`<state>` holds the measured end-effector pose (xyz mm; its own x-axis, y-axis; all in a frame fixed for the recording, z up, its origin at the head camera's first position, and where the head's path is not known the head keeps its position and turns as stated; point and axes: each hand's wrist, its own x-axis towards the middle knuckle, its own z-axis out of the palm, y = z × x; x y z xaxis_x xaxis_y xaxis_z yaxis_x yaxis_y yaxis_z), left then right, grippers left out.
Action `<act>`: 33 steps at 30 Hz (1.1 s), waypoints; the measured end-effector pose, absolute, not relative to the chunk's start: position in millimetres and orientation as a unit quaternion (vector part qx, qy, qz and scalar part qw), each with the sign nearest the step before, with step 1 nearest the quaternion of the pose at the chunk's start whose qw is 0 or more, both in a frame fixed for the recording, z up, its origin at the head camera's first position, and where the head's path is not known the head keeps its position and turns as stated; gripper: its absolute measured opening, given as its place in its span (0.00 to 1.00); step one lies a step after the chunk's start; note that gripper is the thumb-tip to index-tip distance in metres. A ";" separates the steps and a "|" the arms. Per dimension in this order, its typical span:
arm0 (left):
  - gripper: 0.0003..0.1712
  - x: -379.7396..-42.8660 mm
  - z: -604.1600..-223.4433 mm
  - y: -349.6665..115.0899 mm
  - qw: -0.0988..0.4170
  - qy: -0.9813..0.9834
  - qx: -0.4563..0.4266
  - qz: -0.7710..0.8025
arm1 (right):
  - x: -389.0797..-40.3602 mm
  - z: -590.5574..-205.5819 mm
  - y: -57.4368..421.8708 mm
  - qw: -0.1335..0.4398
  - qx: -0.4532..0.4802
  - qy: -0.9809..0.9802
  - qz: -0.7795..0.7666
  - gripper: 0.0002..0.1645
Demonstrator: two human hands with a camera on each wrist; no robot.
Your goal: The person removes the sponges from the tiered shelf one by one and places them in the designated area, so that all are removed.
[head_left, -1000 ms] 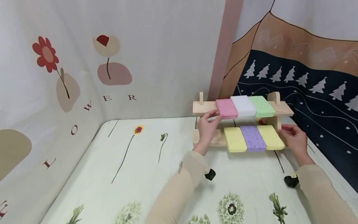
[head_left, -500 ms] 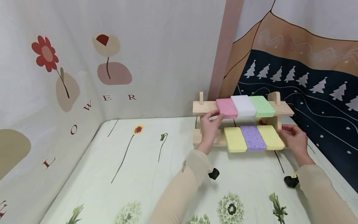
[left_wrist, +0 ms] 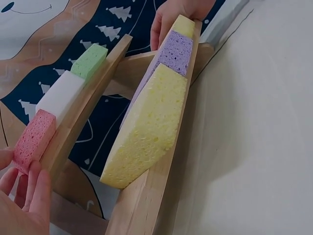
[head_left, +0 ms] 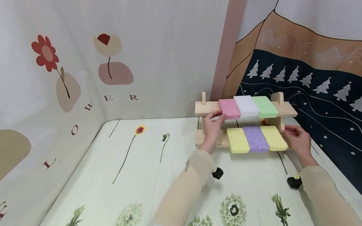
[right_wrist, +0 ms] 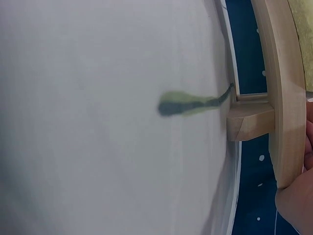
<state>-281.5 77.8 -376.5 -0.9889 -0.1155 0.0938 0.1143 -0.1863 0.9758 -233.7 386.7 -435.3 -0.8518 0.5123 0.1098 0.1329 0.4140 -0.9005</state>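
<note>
A two-tier wooden rack (head_left: 205,108) carries two rows of block-shaped sponges. On the upper board lie a pink sponge (head_left: 229,108), a white sponge (head_left: 246,106) and a green sponge (head_left: 265,106), side by side. Below them, a purple sponge (head_left: 255,139) sits between a left yellow sponge (head_left: 238,140) and a right yellow sponge (head_left: 273,138). My left hand (head_left: 212,128) pinches the pink sponge's outer end between thumb and fingers, clear in the left wrist view. At the lower board's right end, my right hand (head_left: 297,139) grips the wood, its fingers partly hidden in the right wrist view.
The rack stands on a flower-printed white cloth (head_left: 147,169). Behind it hang a pale curtain (head_left: 169,56) and a dark tree-printed cloth (head_left: 308,97). Black wrist devices show under the left cuff (head_left: 217,173) and right cuff (head_left: 294,182).
My left forearm and wrist have shifted slightly to the right while the fingers stay at the pink sponge. The right hand and the sponges look the same.
</note>
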 end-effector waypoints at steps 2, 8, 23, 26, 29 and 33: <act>0.12 -281.2 -375.7 78.0 0.073 -0.631 0.004 -0.772 | -233.1 -434.7 386.4 0.188 -0.194 -0.818 0.509 0.08; 0.12 -279.8 -372.9 77.5 0.069 -0.627 0.013 -0.776 | -231.8 -433.3 385.4 0.185 -0.188 -0.812 0.521 0.11; 0.12 -277.8 -373.0 67.6 0.060 -0.602 -0.007 -0.796 | -233.9 -437.2 388.9 0.187 -0.190 -0.826 0.496 0.07; 0.12 -276.7 -373.4 64.9 0.057 -0.602 -0.005 -0.796 | -233.5 -436.6 388.5 0.182 -0.192 -0.825 0.500 0.07; 0.13 -274.8 -372.7 61.4 0.052 -0.601 -0.005 -0.797 | -233.4 -436.2 388.0 0.181 -0.194 -0.826 0.498 0.07; 0.14 -273.6 -372.5 56.7 0.050 -0.602 -0.005 -0.797 | -233.8 -436.2 388.2 0.182 -0.194 -0.828 0.494 0.07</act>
<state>-273.6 56.7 -372.5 -0.9949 -0.0746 0.0683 0.0861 -0.2712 0.9586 -233.8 388.2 -436.2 -0.8584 0.5012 0.1089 0.1416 0.4357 -0.8889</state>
